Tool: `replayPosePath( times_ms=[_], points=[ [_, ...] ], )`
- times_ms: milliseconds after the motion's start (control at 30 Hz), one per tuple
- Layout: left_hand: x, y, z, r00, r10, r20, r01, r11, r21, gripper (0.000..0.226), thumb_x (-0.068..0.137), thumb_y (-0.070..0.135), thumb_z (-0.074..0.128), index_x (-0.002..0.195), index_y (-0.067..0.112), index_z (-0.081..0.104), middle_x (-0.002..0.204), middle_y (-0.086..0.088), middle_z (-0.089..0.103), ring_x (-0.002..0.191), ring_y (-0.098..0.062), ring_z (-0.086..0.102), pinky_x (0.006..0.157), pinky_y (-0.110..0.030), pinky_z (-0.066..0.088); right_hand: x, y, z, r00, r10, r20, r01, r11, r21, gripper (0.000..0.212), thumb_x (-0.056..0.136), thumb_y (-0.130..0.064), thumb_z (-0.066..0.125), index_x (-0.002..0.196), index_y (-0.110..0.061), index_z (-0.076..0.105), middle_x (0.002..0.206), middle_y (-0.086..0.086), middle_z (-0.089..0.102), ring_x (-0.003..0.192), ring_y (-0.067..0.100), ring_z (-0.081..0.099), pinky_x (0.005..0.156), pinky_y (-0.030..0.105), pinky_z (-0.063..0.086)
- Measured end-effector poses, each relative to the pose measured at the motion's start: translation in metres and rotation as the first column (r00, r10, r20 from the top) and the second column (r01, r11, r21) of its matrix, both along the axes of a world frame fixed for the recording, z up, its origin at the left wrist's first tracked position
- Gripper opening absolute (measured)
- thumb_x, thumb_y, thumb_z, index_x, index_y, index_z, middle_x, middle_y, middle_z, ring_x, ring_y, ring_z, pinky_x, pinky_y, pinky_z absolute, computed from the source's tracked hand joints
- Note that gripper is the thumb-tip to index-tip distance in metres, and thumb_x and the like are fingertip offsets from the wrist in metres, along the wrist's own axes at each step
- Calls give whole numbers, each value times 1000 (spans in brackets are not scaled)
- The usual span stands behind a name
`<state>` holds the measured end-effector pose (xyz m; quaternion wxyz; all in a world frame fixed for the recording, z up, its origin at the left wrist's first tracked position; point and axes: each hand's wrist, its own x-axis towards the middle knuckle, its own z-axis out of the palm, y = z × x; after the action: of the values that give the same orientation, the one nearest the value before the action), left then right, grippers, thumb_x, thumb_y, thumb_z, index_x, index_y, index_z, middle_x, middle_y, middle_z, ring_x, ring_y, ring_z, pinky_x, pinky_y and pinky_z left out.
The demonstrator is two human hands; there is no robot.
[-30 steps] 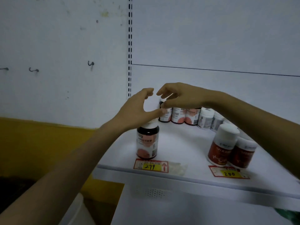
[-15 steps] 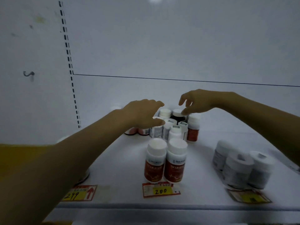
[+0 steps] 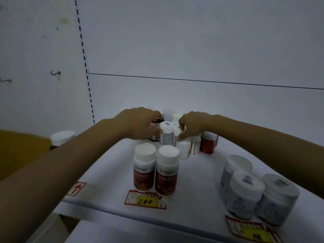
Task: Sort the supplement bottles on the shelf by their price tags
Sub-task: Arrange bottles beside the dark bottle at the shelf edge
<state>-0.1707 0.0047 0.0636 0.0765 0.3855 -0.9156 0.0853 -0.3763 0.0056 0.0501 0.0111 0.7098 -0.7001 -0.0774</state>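
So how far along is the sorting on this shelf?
Looks done: two red-label bottles stand behind the 200 tag, and three white bottles stand by the right tag. In hand: left hand and right hand reach into the back cluster; grip unclear. Left: that mixed cluster.

The shelf [image 3: 198, 199] and back panel [image 3: 192, 41] look like painted metal, smooth and matt white; the panel carries faint smudges left of the slotted upright [image 3: 84, 55]. The red bottles [image 3: 144, 170] and white tubs [image 3: 245, 195] appear to be moulded plastic with smooth, matt white caps. The red labels have a slight sheen, each tub lid bears a small sticker, and the dark bottle [image 3: 155, 128] has a glossier, dark-tinted body. The price tags [image 3: 145, 200] are flat printed paper, red-bordered, with a matt yellow patch.
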Motion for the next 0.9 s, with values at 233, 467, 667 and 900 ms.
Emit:
replayPosePath(
  times_ms=[233,467,667,900],
  points=[
    [1,9,-3,997,37,-67,-38,999,-12,46,88,49,47,130,32,43,128,5,55,109,-19,53,85,-37,46,-1,0,-4,998,54,-15,-54,998,-17,53,74,-51,71,112,-17,55,107,7,65,96,23,62,72,33,48],
    [-1,13,-1,996,17,-88,-20,999,-39,43,89,47,47,128,31,46,126,5,57,109,-18,53,83,-35,46,2,0,-10,999,49,-16,-50,998,-48,45,80,-48,67,109,-16,55,108,5,63,93,21,62,73,33,48],
    [-1,3,-1,976,25,-214,-16,999,43,44,88,48,49,127,28,48,126,5,59,110,-16,56,89,-40,48,7,4,16,986,82,144,-54,980,-189,34,81,-46,66,103,-20,64,108,1,63,93,19,58,72,31,45],
    [-1,1,2,805,72,-589,82,970,231,64,70,53,70,124,27,48,109,7,63,90,-10,62,81,-32,53,31,16,78,815,184,549,62,914,-400,37,84,-40,59,77,-3,61,66,8,59,50,15,43,45,22,32]
  ],
)
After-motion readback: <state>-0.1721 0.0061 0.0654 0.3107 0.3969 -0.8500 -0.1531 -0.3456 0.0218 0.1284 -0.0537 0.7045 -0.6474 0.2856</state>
